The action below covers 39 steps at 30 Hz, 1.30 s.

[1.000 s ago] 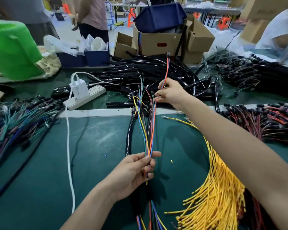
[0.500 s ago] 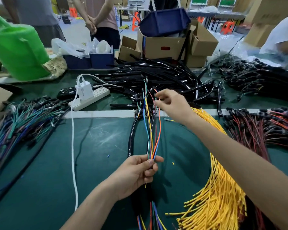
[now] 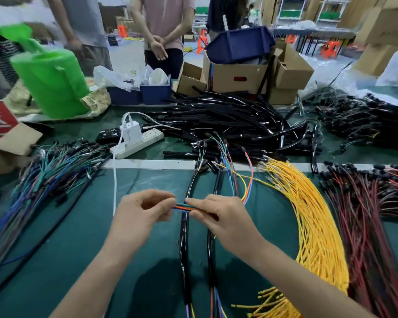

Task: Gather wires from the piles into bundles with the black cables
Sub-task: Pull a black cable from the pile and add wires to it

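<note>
The left hand [image 3: 138, 214] and right hand [image 3: 221, 216], close together, each pinch one thin bunch of coloured wires [image 3: 182, 207]. It spans left to right between them, crossing over two black cables [image 3: 184, 239] that run away from the person, one under the right hand.

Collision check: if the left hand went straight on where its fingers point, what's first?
Probably the right hand. The left hand points rightward along the coloured wires both pinch, straight at the right fingertips across a short gap. The black cable looks lower; depth unclear.
</note>
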{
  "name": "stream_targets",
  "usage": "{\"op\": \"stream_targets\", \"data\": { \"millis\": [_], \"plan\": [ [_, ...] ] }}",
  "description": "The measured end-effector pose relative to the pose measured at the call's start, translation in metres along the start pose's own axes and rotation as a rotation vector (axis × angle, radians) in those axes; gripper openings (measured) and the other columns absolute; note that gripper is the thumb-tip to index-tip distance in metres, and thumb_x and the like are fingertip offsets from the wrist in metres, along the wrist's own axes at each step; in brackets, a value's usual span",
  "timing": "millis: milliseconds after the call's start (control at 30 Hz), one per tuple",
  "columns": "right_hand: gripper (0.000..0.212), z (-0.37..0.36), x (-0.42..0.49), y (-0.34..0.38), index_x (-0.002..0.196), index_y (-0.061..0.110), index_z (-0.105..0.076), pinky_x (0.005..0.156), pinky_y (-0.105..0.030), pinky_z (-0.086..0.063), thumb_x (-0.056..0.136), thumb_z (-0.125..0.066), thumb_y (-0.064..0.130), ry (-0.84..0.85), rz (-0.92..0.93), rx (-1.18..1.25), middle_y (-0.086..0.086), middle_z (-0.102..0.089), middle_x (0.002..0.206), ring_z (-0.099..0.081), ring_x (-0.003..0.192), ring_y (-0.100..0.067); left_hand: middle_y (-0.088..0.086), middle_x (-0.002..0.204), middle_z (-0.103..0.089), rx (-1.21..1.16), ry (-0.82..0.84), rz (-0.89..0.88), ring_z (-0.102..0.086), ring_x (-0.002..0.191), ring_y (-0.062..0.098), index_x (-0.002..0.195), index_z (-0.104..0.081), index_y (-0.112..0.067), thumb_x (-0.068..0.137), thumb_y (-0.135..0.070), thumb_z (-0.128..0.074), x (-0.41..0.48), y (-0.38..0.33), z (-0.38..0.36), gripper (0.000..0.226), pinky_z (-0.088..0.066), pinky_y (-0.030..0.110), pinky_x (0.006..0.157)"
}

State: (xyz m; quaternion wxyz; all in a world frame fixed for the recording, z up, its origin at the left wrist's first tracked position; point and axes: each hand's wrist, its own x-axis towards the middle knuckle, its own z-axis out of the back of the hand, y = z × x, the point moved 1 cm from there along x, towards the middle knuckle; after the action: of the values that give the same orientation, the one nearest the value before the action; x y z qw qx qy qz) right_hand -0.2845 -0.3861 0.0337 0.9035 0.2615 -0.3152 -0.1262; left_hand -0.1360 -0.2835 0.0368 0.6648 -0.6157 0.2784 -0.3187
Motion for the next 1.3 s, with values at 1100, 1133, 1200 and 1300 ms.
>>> {"op": "stream_targets", "data": {
  "millis": [1100, 1133, 1200, 1300],
  "plan": [
    [0.026, -0.017, -0.022, -0.009, 0.109, 0.012, -0.071, 0.058, -0.017, -0.043, 0.084, -0.066, 0.013, -0.376, -0.068, 0.042, 0.002, -0.064, 0.073, -0.053, 0.059, -0.008, 0.004, 0.1, -0.074, -0.577, -0.312, -0.052, -0.069, 0.097, 0.016, 0.106, -0.069, -0.01, 0.082, -0.016, -0.057, -0.036, 0.022, -0.055, 0.027, -0.054, 0.018, 0.077],
    [0.026, -0.017, -0.023, -0.009, 0.109, 0.012, -0.071, 0.058, -0.015, -0.042, 0.084, -0.066, 0.013, -0.373, -0.072, 0.046, 0.002, -0.064, 0.073, -0.052, 0.059, -0.006, 0.004, 0.101, -0.074, -0.548, -0.308, -0.064, -0.069, 0.098, 0.017, 0.105, -0.069, -0.012, 0.083, -0.015, -0.057, -0.037, 0.022, -0.055, 0.026, -0.054, 0.02, 0.079],
    [0.025, -0.017, -0.023, -0.009, 0.109, 0.011, -0.071, 0.058, -0.013, -0.04, 0.084, -0.066, 0.013, -0.37, -0.074, 0.051, 0.001, -0.065, 0.073, -0.051, 0.06, -0.005, 0.004, 0.101, -0.074, -0.498, -0.296, -0.089, -0.069, 0.1, 0.019, 0.103, -0.071, -0.014, 0.083, -0.015, -0.058, -0.037, 0.023, -0.055, 0.023, -0.054, 0.023, 0.083],
    [0.026, -0.017, -0.024, -0.009, 0.11, 0.01, -0.071, 0.059, -0.013, -0.041, 0.085, -0.065, 0.013, -0.362, -0.069, 0.067, 0.001, -0.064, 0.075, -0.052, 0.061, -0.004, 0.002, 0.1, -0.074, -0.468, -0.26, -0.098, -0.069, 0.098, 0.018, 0.099, -0.072, -0.015, 0.08, -0.016, -0.06, -0.038, 0.023, -0.055, 0.023, -0.054, 0.021, 0.083]
  ]
}}
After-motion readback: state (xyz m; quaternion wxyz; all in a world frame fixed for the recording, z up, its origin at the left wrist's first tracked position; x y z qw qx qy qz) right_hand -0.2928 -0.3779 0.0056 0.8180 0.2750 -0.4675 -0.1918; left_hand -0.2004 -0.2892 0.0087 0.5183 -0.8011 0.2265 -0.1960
